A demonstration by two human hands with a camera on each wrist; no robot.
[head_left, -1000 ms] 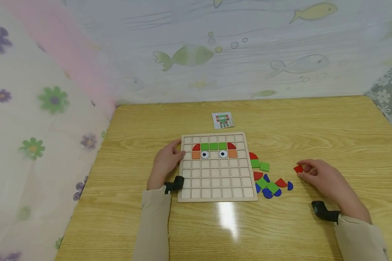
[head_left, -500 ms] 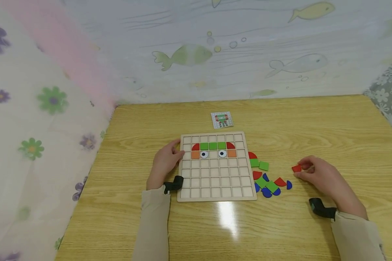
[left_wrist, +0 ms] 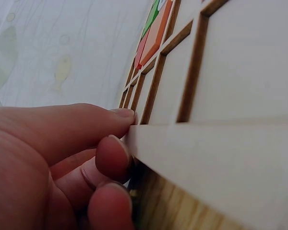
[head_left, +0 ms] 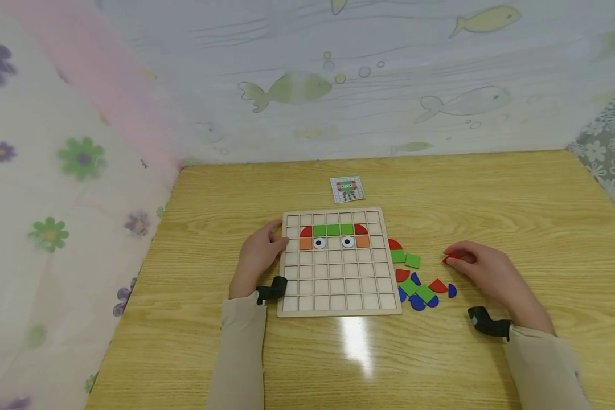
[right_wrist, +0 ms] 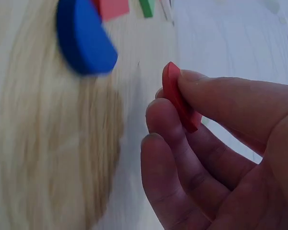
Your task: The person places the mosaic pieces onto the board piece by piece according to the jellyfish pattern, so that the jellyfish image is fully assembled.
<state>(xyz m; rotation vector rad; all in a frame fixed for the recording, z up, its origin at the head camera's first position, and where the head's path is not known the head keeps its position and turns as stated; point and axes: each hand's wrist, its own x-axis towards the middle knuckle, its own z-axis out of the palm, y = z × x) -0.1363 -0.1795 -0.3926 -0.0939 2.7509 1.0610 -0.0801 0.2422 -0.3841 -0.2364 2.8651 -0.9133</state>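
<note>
In the head view, a wooden grid board [head_left: 340, 304] lies on the table, bearing red, green and orange tiles and two round eye tiles [head_left: 348, 242] near its far side. My left hand [head_left: 257, 249] holds the board's left edge. The left wrist view shows the thumb [left_wrist: 81, 125] at the edge's upper corner, with curled fingers against its side. Out to the right, my right hand [head_left: 484, 270] pinches a red quarter-circle tile [right_wrist: 175, 93] between thumb and fingers, over the table. A blue half-round tile [right_wrist: 84, 38] lies nearby in the right wrist view.
Loose tiles are spread right of the board, among them a green square [head_left: 412, 261], a red quarter-circle [head_left: 438, 286] and a blue half-round [head_left: 452, 290]. Beyond the board lies a small picture card [head_left: 347, 189]. A patterned wall covering [head_left: 287, 125] rises behind the table.
My right hand has moved left toward the loose tiles, carrying the red quarter-circle tile, which has turned in the fingers. My left hand has stayed at the board's edge.
</note>
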